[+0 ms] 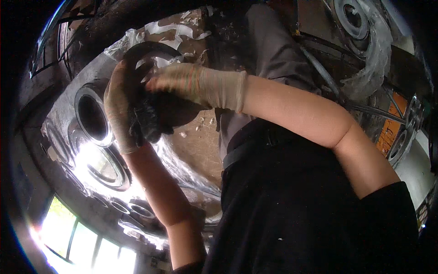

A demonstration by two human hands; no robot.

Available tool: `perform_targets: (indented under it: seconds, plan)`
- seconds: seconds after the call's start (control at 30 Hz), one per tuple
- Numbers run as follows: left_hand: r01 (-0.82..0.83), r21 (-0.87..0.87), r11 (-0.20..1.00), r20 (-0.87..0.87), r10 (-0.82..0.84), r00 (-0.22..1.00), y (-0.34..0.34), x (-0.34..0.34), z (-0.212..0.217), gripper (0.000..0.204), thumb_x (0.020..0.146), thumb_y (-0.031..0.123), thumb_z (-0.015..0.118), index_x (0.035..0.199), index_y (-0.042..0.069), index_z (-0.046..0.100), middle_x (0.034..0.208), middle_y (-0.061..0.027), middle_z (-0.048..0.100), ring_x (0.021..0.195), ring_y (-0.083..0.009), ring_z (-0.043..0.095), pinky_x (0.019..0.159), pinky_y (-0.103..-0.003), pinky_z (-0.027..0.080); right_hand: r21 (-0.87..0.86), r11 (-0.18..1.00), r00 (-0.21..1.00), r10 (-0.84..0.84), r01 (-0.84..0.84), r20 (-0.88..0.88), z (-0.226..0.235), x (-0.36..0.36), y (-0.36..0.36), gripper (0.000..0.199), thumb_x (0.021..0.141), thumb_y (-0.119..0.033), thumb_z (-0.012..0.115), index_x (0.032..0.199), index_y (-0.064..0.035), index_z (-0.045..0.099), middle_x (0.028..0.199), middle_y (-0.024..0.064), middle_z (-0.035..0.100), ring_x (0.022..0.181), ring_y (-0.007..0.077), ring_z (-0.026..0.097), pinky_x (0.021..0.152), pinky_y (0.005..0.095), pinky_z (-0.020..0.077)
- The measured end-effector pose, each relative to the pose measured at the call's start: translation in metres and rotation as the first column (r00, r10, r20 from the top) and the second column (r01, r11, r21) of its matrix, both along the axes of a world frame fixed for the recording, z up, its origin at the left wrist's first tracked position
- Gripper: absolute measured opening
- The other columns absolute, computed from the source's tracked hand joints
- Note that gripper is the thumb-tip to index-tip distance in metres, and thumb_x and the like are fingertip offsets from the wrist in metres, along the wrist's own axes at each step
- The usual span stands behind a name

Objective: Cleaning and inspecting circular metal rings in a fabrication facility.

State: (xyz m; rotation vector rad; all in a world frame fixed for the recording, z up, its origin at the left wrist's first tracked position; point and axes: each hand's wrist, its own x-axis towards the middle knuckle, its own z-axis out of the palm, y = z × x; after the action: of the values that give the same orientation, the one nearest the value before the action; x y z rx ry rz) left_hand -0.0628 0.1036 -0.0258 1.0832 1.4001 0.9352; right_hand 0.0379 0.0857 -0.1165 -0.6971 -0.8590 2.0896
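Observation:
A large dark ring is tilted up at the edge of the worktable, its curved rim showing above and below my hands. My left hand, in a beige knit glove, closes round the ring's left side. Black, rough-looking material lies beside that palm; I cannot tell whether it is glove coating or a separate piece. My right hand, in a similar glove, reaches across the ring from the right. Its fingers curl toward the ring's inside and are slightly blurred, so what they hold is hidden.
Left of my hands stands a thick metal ring, with a shiny ring nearer and several more beyond. Plastic film and white scraps litter the brown worktable. At right are a wrapped ring and dark metal bars.

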Motion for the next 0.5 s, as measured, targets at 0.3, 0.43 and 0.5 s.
perform_targets:
  seconds: [0.3,0.43,0.5]
  plan:
    - [0.157,-0.058,0.986,-0.235,-0.167,0.958,0.012,-0.019,-0.017,0.038,0.095,0.023,0.056,0.123,-0.002,0.061,0.111,-0.0111,0.064,0.094,-0.0194,0.062,0.088,-0.03,0.051,0.059,0.988,0.951,0.119,-0.142,0.285,-0.017,0.044,-0.052,0.033,0.094,-0.021,0.067,0.121,-0.0036,0.064,0.098,0.0006,0.067,0.081,0.0046,0.056,0.07,0.0221,0.0466]
    - [-0.133,-0.2,0.971,0.161,0.166,0.973,0.005,0.0,-0.011,0.04,0.096,0.029,0.057,0.121,-0.002,0.062,0.109,-0.0113,0.064,0.092,-0.0192,0.062,0.086,-0.031,0.052,0.064,0.99,0.957,-0.14,0.127,0.255,-0.001,0.013,-0.013,0.032,0.09,-0.019,0.071,0.118,-0.0038,0.064,0.105,0.0029,0.068,0.089,0.0079,0.06,0.077,0.0237,0.0493]
    - [-0.088,-0.282,0.955,0.172,0.141,0.975,0.006,0.007,-0.003,0.04,0.096,0.029,0.056,0.121,-0.003,0.062,0.108,-0.0113,0.064,0.093,-0.0196,0.062,0.086,-0.031,0.052,0.004,0.974,0.97,-0.226,0.226,0.087,-0.008,0.001,-0.001,0.033,0.09,-0.019,0.072,0.118,-0.0036,0.063,0.106,0.004,0.067,0.093,0.0093,0.06,0.081,0.0249,0.0493]
